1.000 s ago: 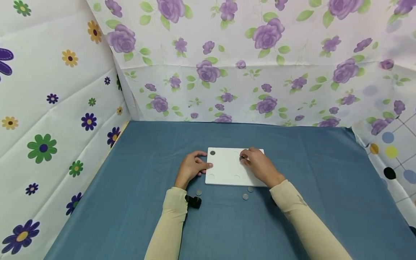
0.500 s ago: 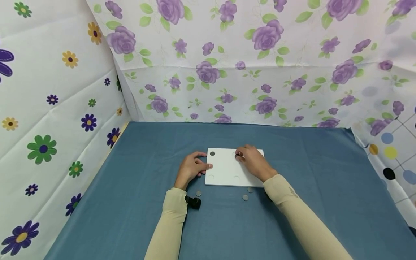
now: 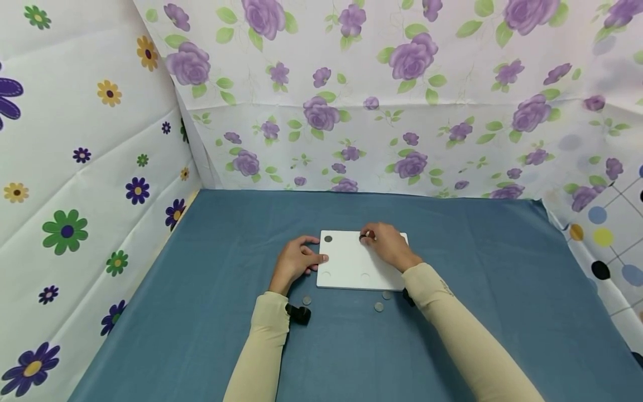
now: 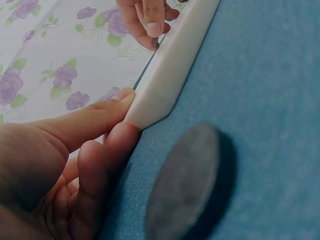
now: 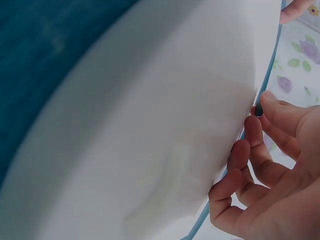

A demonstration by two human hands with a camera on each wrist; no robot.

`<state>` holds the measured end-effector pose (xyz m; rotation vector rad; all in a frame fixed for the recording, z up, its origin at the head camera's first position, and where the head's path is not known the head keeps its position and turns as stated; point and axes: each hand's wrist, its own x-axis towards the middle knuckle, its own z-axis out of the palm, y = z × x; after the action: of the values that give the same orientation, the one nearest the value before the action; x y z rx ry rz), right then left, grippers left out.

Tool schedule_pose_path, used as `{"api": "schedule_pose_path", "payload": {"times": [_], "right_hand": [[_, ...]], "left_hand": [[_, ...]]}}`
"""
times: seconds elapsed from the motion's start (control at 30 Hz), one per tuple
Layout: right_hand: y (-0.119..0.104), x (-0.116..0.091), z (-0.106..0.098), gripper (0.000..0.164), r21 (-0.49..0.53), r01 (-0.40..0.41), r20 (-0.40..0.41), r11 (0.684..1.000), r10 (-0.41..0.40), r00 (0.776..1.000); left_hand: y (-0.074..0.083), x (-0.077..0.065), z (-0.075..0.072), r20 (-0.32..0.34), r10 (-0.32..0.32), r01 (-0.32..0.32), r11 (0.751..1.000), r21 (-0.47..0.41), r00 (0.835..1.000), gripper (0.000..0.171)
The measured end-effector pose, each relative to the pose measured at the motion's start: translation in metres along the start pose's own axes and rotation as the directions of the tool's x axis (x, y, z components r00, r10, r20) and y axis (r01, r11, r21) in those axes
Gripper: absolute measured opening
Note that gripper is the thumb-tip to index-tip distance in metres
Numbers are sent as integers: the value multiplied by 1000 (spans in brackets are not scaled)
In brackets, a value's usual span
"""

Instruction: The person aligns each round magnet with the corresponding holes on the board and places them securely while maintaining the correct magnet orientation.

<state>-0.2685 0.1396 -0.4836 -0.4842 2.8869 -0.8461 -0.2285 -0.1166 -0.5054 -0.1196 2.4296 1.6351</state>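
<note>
A white rectangular board with shallow round recesses lies on the blue cloth. One dark round disc sits at its far left corner. My left hand grips the board's left edge, thumb on top and fingers against the side. Over the far part of the board, my right hand pinches a small dark disc between thumb and fingertips, close to the surface. The recess under those fingers is hidden in the head view. In the left wrist view, a grey disc lies near the left hand.
In front of the board, loose grey discs lie on the cloth: one by the left wrist, two more nearer the right. A black wrist camera sits on the left cuff. Flowered sheets stand behind and at the left.
My right hand has moved left and slightly away across the board, carrying the pinched disc. The left hand keeps its grip on the board's edge.
</note>
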Motion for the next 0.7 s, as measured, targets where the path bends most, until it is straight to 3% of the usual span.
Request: {"api": "schedule_pose_path", "payload": {"times": [0.43, 0.7], "right_hand": [[4, -2, 6, 8, -17, -12, -83, 1000, 11, 997], [0, -3, 6, 10, 45, -7, -105, 999, 12, 994]], "left_hand": [[1, 0, 2, -1, -11, 11, 1000, 6, 1000, 52], [0, 1, 2, -16, -12, 12, 1000, 16, 1000, 52]]}}
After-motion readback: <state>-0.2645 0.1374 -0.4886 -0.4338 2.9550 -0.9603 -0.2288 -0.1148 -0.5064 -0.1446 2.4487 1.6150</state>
